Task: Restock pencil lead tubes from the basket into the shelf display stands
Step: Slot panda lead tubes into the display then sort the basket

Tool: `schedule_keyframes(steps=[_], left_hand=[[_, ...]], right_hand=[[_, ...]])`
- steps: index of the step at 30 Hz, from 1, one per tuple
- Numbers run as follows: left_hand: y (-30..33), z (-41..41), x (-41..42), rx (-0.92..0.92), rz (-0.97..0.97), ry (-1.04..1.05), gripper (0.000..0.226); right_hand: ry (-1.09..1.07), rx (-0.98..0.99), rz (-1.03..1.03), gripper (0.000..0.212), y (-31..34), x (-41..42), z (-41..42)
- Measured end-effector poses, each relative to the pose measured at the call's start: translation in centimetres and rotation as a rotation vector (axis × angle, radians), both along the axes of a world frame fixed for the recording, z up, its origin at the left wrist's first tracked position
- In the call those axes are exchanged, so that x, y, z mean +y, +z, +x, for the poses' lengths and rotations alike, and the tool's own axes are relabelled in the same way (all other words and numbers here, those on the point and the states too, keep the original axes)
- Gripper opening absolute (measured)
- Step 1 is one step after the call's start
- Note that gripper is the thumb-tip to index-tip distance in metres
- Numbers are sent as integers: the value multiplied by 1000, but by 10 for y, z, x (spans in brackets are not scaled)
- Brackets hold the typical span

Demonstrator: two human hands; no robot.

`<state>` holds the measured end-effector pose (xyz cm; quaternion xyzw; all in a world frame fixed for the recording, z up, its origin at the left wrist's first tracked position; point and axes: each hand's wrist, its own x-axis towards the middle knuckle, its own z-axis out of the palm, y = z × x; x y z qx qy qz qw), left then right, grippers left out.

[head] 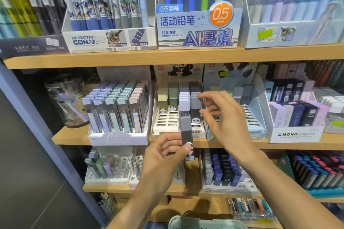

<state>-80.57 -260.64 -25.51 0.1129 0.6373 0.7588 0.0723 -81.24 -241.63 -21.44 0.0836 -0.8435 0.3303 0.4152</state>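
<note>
Fingers of the left hand [163,156] are pinching a grey-capped dark plastic lead tube [186,134] upright, just below the white slotted panda stand [165,122]; the right hand [221,115], nearer, is hovering loosely curled, holding nothing.

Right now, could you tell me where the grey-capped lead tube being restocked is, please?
In the head view, the grey-capped lead tube sits centre frame, pinched upright in the left hand, just in front of the panda display stand on the middle shelf.
</note>
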Motion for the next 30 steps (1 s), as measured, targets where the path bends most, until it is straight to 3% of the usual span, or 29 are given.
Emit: schedule_keyframes(steps=[7,10,14,24,30], left_hand=[[1,-3,5,15,12,17,27],[2,-4,8,41,22,-14,28],[2,-2,12,71,24,-46,27],[4,0,13,82,18,-65,42],[-1,-1,12,66,-21,-85,43]], right_hand=[[-43,-21,-13,36,7,-5,19],[135,-188,-191,37,14,-11,34],[251,-307,-258,36,9,-8,37],[188,50,-524,29,17,6,37],[175,21,-487,26,6,3,26]])
